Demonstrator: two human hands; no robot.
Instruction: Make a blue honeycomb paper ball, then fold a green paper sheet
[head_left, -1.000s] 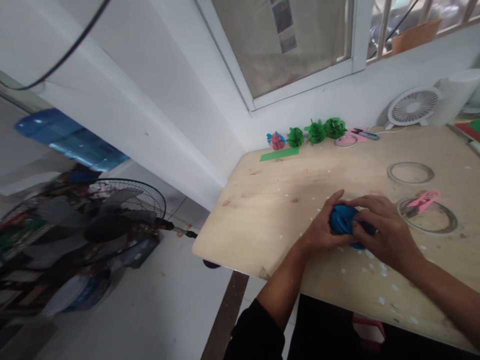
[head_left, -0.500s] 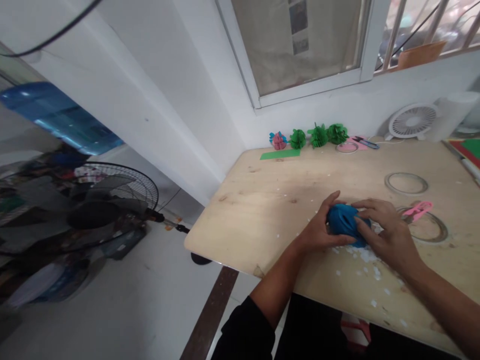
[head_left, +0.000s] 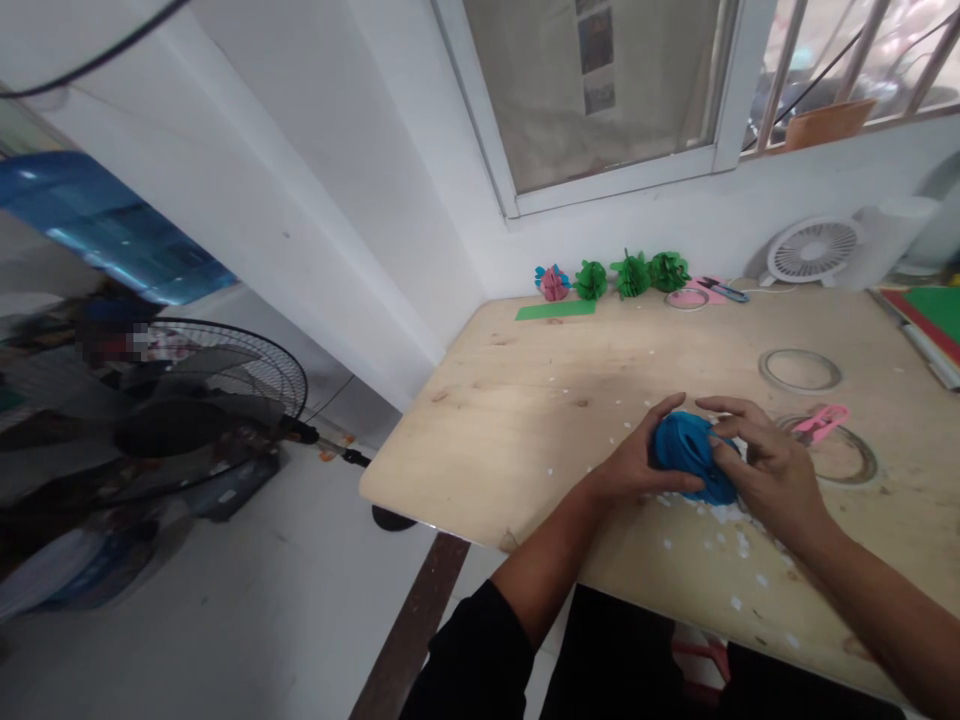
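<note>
Standing fan: the black fan (head_left: 169, 425) fills the lower left of the frame, well apart from the work.
Green strip: lies flat at upper centre, below a row of paper balls (head_left: 591, 280), unchanged.
Left hand: right of centre, the left hand (head_left: 637, 458) is curled around the blue paper piece (head_left: 681, 440), its thumb along the near side.
Blue paper piece: between both hands, above the table; over the last second its folds have come to look more parted, which suggests that its layers are being worked open, with shaping unfinished.
White scraps: the scraps (head_left: 742, 543) lie below the hands, lower right.
Right hand: the right hand (head_left: 776, 480) pinches the piece's right side; its uppermost finger now stands apart from the left fingertips, which it nearly met a second ago.
Pink snips: the snips (head_left: 827, 423) rest across a ring (head_left: 870, 467) at right, unused.
</note>
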